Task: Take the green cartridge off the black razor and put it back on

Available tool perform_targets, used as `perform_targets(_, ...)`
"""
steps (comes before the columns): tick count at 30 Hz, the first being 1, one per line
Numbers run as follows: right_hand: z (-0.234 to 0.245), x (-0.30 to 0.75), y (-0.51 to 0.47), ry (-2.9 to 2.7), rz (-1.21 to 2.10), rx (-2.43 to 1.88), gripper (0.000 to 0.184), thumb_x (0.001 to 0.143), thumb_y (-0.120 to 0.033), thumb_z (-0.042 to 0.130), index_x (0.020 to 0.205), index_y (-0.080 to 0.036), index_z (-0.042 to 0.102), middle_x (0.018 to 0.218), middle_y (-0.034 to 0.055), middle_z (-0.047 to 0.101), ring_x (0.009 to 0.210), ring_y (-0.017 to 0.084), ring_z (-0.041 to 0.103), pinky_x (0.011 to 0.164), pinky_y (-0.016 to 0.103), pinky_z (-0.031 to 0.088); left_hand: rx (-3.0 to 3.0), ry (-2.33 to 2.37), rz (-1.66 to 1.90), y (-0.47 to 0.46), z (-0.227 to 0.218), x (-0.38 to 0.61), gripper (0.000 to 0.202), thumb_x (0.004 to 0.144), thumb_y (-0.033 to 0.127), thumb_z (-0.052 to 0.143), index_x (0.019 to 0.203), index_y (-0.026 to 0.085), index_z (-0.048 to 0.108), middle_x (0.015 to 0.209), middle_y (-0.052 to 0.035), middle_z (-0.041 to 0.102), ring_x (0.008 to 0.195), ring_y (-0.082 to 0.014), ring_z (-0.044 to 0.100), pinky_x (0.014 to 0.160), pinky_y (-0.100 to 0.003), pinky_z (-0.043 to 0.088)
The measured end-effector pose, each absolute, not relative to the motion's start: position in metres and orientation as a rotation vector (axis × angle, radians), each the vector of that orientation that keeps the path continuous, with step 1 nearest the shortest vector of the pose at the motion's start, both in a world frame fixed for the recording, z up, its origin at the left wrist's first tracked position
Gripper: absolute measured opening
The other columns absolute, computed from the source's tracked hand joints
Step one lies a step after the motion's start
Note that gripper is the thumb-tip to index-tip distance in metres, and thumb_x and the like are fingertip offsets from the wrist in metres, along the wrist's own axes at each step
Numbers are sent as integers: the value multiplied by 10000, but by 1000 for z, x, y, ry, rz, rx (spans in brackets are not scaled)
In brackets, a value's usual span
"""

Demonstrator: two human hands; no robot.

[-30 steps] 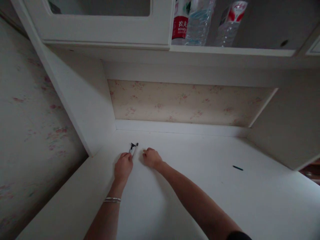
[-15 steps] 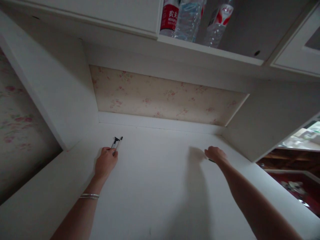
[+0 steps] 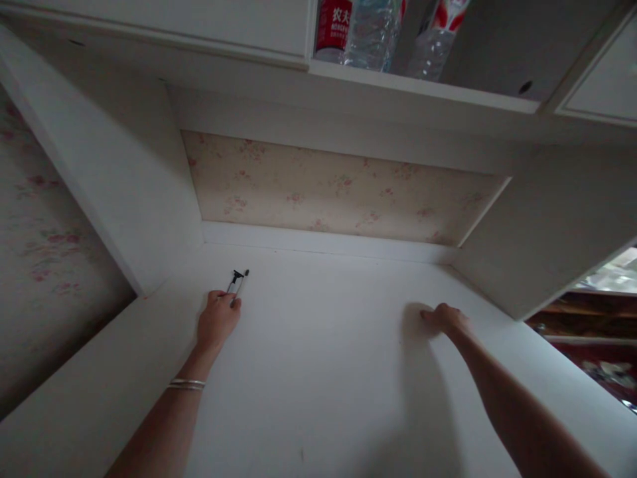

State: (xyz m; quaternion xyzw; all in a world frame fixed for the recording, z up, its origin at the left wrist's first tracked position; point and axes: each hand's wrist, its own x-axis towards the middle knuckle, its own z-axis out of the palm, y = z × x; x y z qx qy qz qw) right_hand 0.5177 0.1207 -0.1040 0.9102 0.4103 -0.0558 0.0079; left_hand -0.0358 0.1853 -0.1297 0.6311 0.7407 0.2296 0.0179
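I have my left hand (image 3: 217, 320) out near the back left corner of the white desk (image 3: 323, 385). Its fingers are pinched on the near end of a slim pen-like piece (image 3: 237, 279) with a black clip. The piece lies on the desk, pointing away towards the back wall, just short of the raised white strip there. A thin silver bracelet (image 3: 186, 384) sits on that wrist.

My right hand (image 3: 445, 318) is well apart from it, over on the right side of the desk, knuckles up and fingers curled down onto the surface. I cannot tell whether anything is under it.

On the shelf (image 3: 423, 88) overhead stand three bottles. The left bottle (image 3: 332, 26) has a red label with the white characters 农夫, and smaller lettering below them is too blurred to read. The clear middle bottle (image 3: 371, 33) and the red-and-white labelled bottle (image 3: 438, 33) show no writing I can make out. Floral wallpaper (image 3: 338, 192) backs the recess.
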Motion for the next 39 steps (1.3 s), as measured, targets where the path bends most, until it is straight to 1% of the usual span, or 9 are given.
perform_targets(6, -101, 515, 119, 1305, -197, 2875, 400, 773, -344, 582, 981, -12, 666, 975, 282, 625, 925, 368, 607, 678, 372, 472, 1962, 2306, 749, 185, -130, -35, 321, 859, 343, 456, 1085, 187, 622, 1140, -87, 500, 819, -185, 610, 770, -303, 488)
perform_targets(10, -96, 503, 123, 1423, -209, 2897, 436, 762, -370, 608, 997, -5, 648, 965, 265, 635, 941, 370, 600, 681, 363, 467, 1945, 2313, 762, 185, -130, -34, 320, 858, 337, 464, 1095, 180, 611, 1145, -90, 497, 830, -188, 609, 761, -300, 487)
perform_targets(13, -91, 475, 135, 1641, -215, 2889, 509, 772, -390, 618, 1129, -31, 571, 941, 188, 664, 923, 320, 613, 717, 343, 459, 1938, 2313, 782, 186, -131, -34, 309, 854, 333, 479, 1091, 181, 607, 1144, -87, 498, 832, -182, 608, 766, -292, 485)
perform_targets(16, -87, 424, 156, 1995, -259, 2797, 518, 772, -393, 635, 1187, -111, 511, 928, 84, 682, 862, 239, 633, 737, 293, 449, 1939, 2312, 792, 187, -133, -34, 303, 855, 329, 484, 1089, 180, 607, 1136, -86, 500, 833, -180, 607, 772, -290, 483)
perform_targets(21, -88, 304, 192, 2597, -463, 2462, 497, 786, -381, 647, 1199, -178, 459, 972, 27, 668, 788, 145, 623, 698, 225, 445, 1903, 2294, 835, 187, -135, -36, 287, 857, 303, 496, 1082, 170, 613, 1123, -93, 506, 866, -189, 603, 786, -283, 476)
perform_targets(25, -98, 211, 216, 2852, -630, 2190, 522, 757, -358, 688, 1196, -189, 463, 953, 18, 666, 753, 144, 613, 662, 226, 443, 1892, 2274, 882, 188, -135, -38, 253, 874, 237, 471, 1071, 168, 615, 1105, -92, 511, 874, -181, 601, 789, -269, 473)
perform_targets(29, -110, 145, 237, 2964, -707, 2002, 566, 719, -395, 717, 1191, -189, 484, 954, 29, 665, 783, 175, 620, 661, 242, 439, 1927, 2268, 884, 189, -135, -40, 243, 874, 174, 461, 1068, 168, 607, 1073, -84, 517, 867, -175, 602, 775, -265, 476)
perform_targets(34, -123, 106, 259, 3031, -700, 1904, 565, 694, -301, 731, 1192, -175, 494, 982, 64, 659, 917, 232, 605, 768, 282, 428, 1961, 2250, 899, 189, -135, -41, 237, 865, 152, 474, 1070, 165, 593, 1055, -88, 521, 872, -183, 597, 744, -269, 480)
perform_targets(39, -131, 96, 275, 3031, -733, 1948, 580, 710, -277, 732, 1223, -181, 478, 1008, 79, 651, 957, 255, 592, 800, 311, 426, 1920, 2238, 918, 189, -134, -40, 236, 868, 159, 471, 1074, 165, 585, 1062, -91, 522, 860, -196, 596, 717, -291, 479)
